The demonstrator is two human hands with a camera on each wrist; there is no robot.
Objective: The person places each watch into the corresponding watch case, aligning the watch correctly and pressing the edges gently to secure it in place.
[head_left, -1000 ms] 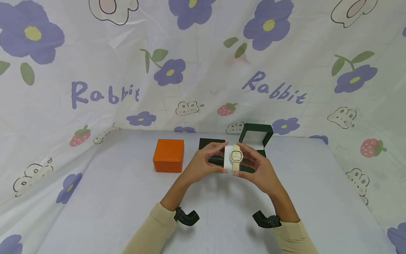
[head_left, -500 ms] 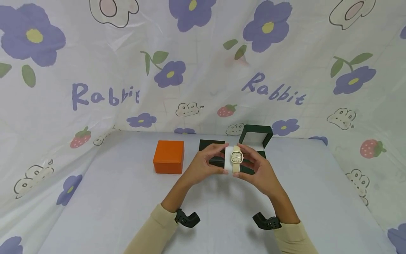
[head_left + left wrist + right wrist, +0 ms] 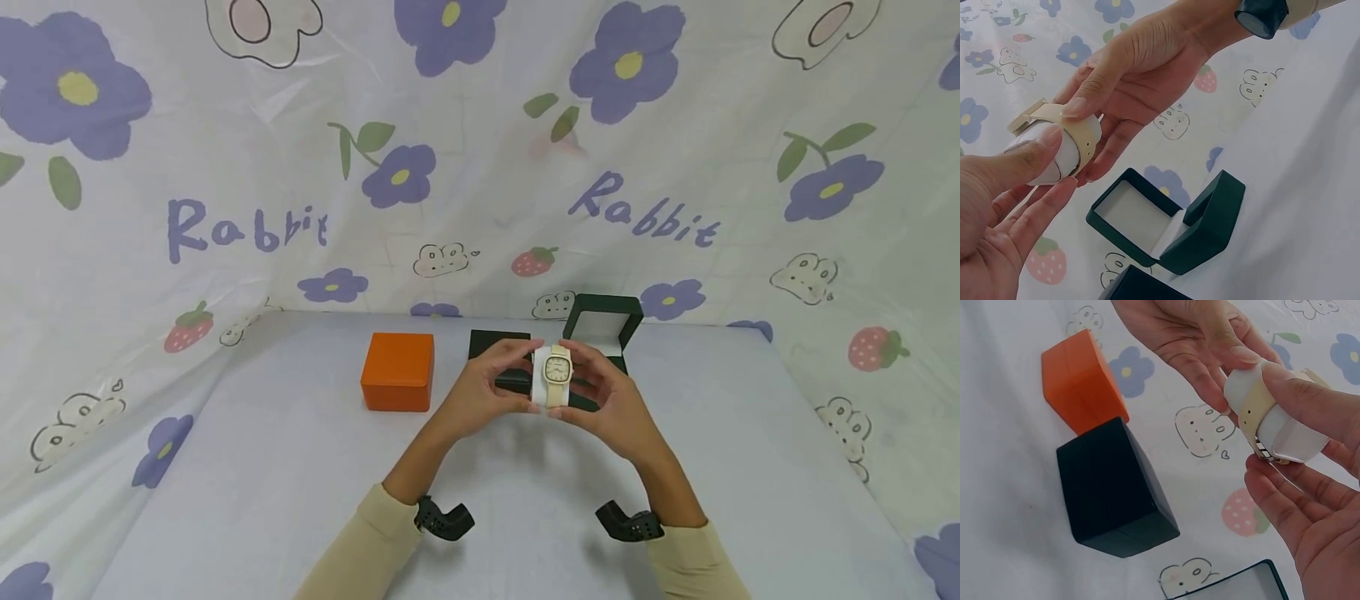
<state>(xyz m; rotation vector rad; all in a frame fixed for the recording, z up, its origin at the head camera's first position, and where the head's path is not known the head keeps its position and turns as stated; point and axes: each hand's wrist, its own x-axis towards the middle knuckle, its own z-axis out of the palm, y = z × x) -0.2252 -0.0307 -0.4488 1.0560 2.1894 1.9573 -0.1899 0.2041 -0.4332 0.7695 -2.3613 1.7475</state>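
Observation:
A square-faced wristwatch (image 3: 557, 371) with a cream strap (image 3: 1088, 134) is wrapped around a white watch cushion (image 3: 538, 379). Both hands hold it up in front of the boxes, dial turned toward the head camera. My left hand (image 3: 480, 392) grips the cushion's left end between thumb and fingers. On the other side, my right hand (image 3: 611, 392) pinches the strap and the cushion's right end. Strap holes and a metal buckle (image 3: 1262, 448) show on the far side in the right wrist view. Behind the right hand, a green watch box (image 3: 606, 304) stands with its lid raised, showing a white lining.
An orange box (image 3: 397, 371), closed, sits to the left on the white tabletop (image 3: 300, 467). Between it and the green box is a closed dark box (image 3: 1113, 487), partly hidden by my left hand in the head view. A flower-printed cloth (image 3: 450, 208) hangs behind.
Both hands keep their hold in almost the same spot. The watch sits slightly further left between them, with a little white cushion showing at its right. The boxes stay put.

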